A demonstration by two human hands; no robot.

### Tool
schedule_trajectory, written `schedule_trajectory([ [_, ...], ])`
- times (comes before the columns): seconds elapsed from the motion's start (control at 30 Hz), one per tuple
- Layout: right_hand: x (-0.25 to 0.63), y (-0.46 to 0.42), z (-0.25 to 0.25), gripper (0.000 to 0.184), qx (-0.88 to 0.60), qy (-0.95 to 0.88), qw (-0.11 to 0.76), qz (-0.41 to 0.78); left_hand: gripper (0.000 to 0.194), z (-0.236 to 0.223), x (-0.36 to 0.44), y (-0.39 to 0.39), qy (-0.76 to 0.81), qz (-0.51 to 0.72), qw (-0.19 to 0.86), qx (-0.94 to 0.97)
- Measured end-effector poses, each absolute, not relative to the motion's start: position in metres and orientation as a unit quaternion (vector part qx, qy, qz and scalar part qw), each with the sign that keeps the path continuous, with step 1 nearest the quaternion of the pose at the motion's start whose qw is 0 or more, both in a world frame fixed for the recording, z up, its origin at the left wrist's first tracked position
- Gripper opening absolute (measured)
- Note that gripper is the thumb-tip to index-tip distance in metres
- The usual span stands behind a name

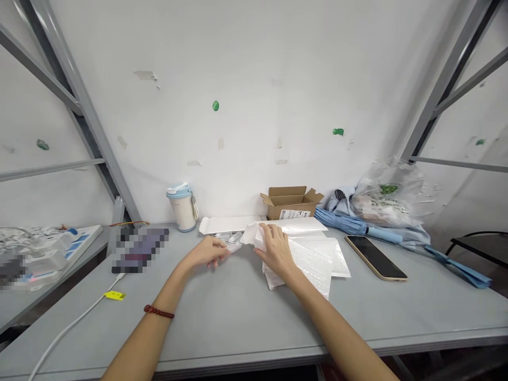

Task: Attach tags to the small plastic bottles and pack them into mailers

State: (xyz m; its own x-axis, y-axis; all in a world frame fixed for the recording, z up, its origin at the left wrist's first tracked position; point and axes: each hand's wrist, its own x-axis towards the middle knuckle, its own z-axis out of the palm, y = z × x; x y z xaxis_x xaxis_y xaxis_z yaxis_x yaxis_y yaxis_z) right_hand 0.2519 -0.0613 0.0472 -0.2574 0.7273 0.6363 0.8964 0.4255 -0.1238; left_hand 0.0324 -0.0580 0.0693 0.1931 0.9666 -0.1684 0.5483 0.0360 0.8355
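Note:
My right hand [278, 251] is closed on the open end of a white bubble mailer [251, 234], its fingers over the top. Just to the left, my left hand [208, 251] pinches a small clear plastic packet [233, 246] close to the mailer's mouth. What the packet contains is too small to make out. More white bubble mailers [313, 262] lie fanned out under and to the right of my right hand. Behind both hands, a flat white mailer [222, 225] rests along the back of the table.
An open cardboard box [291, 205] stands by the wall, with a blue and white cup [182, 209] to its left. Rightward lie a blue folded umbrella [357, 226], a phone [375, 256] and a plastic bag [387, 196]. A cabled, blurred-out device [141, 251] lies left.

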Motion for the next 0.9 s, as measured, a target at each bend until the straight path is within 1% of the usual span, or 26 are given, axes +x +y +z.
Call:
schedule_trajectory([
  [0.1, 0.252, -0.061, 0.047, 0.056, -0.525, -0.783, 0.309, -0.128, 0.037, 0.078, 0.023, -0.058, 0.551, 0.38, 0.434, 0.602],
  [0.17, 0.251, -0.061, 0.047, 0.059, -0.526, -0.783, 0.307, -0.13, 0.039, 0.079, 0.022, -0.057, 0.516, 0.428, 0.432, 0.603],
  [0.3, 0.25, -0.061, 0.045, 0.061, -0.515, -0.787, 0.313, -0.128, 0.037, 0.071, 0.034, -0.056, 0.493, 0.382, 0.413, 0.664],
  [0.37, 0.249, -0.062, 0.045, 0.062, -0.508, -0.793, 0.314, -0.12, 0.039, 0.068, 0.045, -0.057, 0.471, 0.393, 0.387, 0.688],
  [0.4, 0.248, -0.062, 0.044, 0.061, -0.505, -0.796, 0.315, -0.115, 0.043, 0.067, 0.05, -0.059, 0.446, 0.412, 0.387, 0.694],
  [0.5, 0.247, -0.063, 0.044, 0.057, -0.504, -0.792, 0.326, -0.11, 0.064, 0.066, 0.064, -0.061, 0.357, 0.464, 0.458, 0.669],
  [0.57, 0.247, -0.063, 0.043, 0.055, -0.51, -0.781, 0.343, -0.107, 0.067, 0.066, 0.064, -0.06, 0.359, 0.507, 0.458, 0.636],
  [0.6, 0.247, -0.062, 0.043, 0.054, -0.515, -0.774, 0.353, -0.107, 0.063, 0.066, 0.062, -0.058, 0.389, 0.526, 0.425, 0.625],
  [0.67, 0.249, -0.061, 0.044, 0.053, -0.527, -0.755, 0.375, -0.108, 0.047, 0.063, 0.052, -0.053, 0.474, 0.532, 0.309, 0.63],
  [0.73, 0.251, -0.059, 0.045, 0.054, -0.537, -0.736, 0.396, -0.111, 0.027, 0.057, 0.039, -0.048, 0.538, 0.482, 0.175, 0.669],
  [0.77, 0.252, -0.059, 0.045, 0.054, -0.539, -0.731, 0.403, -0.111, 0.021, 0.053, 0.034, -0.047, 0.546, 0.44, 0.139, 0.699],
  [0.83, 0.253, -0.058, 0.045, 0.054, -0.542, -0.727, 0.407, -0.109, 0.014, 0.047, 0.029, -0.045, 0.557, 0.369, 0.119, 0.735],
  [0.9, 0.253, -0.058, 0.044, 0.053, -0.546, -0.729, 0.398, -0.108, 0.009, 0.043, 0.031, -0.047, 0.563, 0.332, 0.154, 0.741],
])
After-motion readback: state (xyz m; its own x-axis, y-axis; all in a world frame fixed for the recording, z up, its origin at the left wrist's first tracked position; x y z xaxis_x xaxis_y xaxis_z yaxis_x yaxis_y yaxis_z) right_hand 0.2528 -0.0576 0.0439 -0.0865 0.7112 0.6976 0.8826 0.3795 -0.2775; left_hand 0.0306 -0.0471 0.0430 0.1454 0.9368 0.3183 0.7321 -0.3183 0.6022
